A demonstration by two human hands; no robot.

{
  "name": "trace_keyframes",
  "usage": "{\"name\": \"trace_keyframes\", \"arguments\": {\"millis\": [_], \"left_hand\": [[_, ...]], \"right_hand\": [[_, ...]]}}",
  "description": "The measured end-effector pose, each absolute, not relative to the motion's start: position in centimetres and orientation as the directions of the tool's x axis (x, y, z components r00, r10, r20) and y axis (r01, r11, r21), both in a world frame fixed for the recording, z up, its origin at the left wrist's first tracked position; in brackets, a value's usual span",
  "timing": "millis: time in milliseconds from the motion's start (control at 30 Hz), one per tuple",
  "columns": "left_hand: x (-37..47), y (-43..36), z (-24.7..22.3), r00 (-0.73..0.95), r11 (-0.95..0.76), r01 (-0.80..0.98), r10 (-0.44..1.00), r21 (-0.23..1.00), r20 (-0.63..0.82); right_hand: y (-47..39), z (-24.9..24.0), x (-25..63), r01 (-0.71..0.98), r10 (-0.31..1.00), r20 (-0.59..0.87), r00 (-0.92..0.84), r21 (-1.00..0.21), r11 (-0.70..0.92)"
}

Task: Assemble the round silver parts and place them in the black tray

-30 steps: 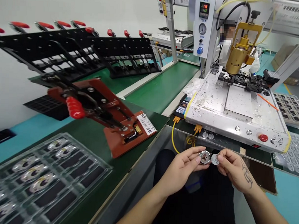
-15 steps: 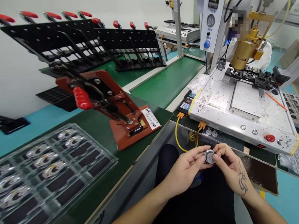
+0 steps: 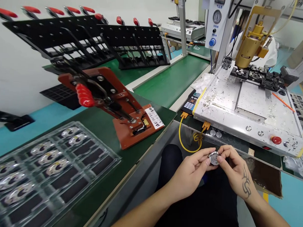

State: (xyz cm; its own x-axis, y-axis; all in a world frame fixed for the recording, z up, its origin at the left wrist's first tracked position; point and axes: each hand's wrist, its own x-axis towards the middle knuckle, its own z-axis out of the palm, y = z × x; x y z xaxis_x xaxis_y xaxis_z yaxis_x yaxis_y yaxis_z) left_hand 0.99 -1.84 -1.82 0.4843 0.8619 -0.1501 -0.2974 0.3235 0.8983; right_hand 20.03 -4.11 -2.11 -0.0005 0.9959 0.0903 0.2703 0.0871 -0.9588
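Left hand point(image 3: 189, 174) and right hand point(image 3: 235, 171) pinch a round watch case point(image 3: 214, 158) between them.
Left of the left hand, a clear plastic tray point(image 3: 88, 176) holds silvery watch cases point(image 3: 44, 159) beside black-lined pockets point(image 3: 74, 191).

"What's on the left?"
"Black racks point(image 3: 47, 33) with red handles point(image 3: 31, 10); nearer, a brown jig point(image 3: 124, 134) bearing a white label point(image 3: 154, 117)."
"And right of the green belt point(image 3: 167, 82)?"
"A white machine point(image 3: 220, 102), an orange stick point(image 3: 283, 102) on its bed, a keypad point(image 3: 191, 103) just beside it, and a yellow cable point(image 3: 180, 136) curving below."
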Motion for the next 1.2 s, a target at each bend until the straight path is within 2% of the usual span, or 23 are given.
{"name": "trace_keyframes", "arguments": {"millis": [233,400,500,600,667,733,833,933,1100,1200], "left_hand": [[1.4,-2.2,-2.6,0.458,0.282,-0.289,0.88,0.915,-0.126],[1.5,-2.0,-2.9,0.416,0.188,-0.203,0.905,0.961,-0.089],[0.8,-1.5,-2.7,0.429,0.074,-0.08,0.903,0.994,-0.033],[-0.1,-0.8,-2.0,0.461,-0.084,0.095,0.887,0.992,0.031],[-0.7,-0.3,-1.6,0.46,-0.108,0.111,0.887,0.988,0.045],[-0.9,-0.1,-1.2,0.413,-0.049,0.034,0.91,0.998,0.031],[-0.7,-0.1,-1.2,0.331,0.06,-0.088,0.943,0.994,-0.027],[-0.6,-0.4,-1.3,0.318,0.102,-0.113,0.946,0.988,-0.062],[-1.1,-0.7,-0.7,0.302,0.106,-0.098,0.951,0.989,-0.072],[-1.6,-0.7,-0.2,0.318,0.122,-0.102,0.944,0.987,-0.084]], "right_hand": [[-4.2,-2.5,19.7,0.361,0.985,0.169,0.017,-0.92,0.152],[-4.2,-3.2,19.8,0.605,0.938,0.345,-0.013,-0.745,0.282],[-3.7,-3.4,20.2,0.645,0.938,0.342,-0.06,-0.703,0.298],[-3.0,-3.2,20.3,0.568,0.916,0.332,-0.226,-0.719,0.401],[-2.6,-2.9,20.1,0.514,0.903,0.354,-0.242,-0.743,0.429],[-2.2,-2.6,19.6,0.436,0.94,0.311,-0.138,-0.834,0.339],[-1.7,-2.4,18.7,0.176,0.997,0.08,-0.02,-0.981,0.082],[-1.5,-2.4,17.8,0.002,0.998,-0.055,-0.04,-0.999,-0.055],[-1.6,-2.7,17.2,-0.049,0.992,-0.063,-0.11,-0.996,-0.068],[-1.4,-2.5,17.6,-0.013,0.985,-0.017,-0.171,-1.0,-0.019]]}}
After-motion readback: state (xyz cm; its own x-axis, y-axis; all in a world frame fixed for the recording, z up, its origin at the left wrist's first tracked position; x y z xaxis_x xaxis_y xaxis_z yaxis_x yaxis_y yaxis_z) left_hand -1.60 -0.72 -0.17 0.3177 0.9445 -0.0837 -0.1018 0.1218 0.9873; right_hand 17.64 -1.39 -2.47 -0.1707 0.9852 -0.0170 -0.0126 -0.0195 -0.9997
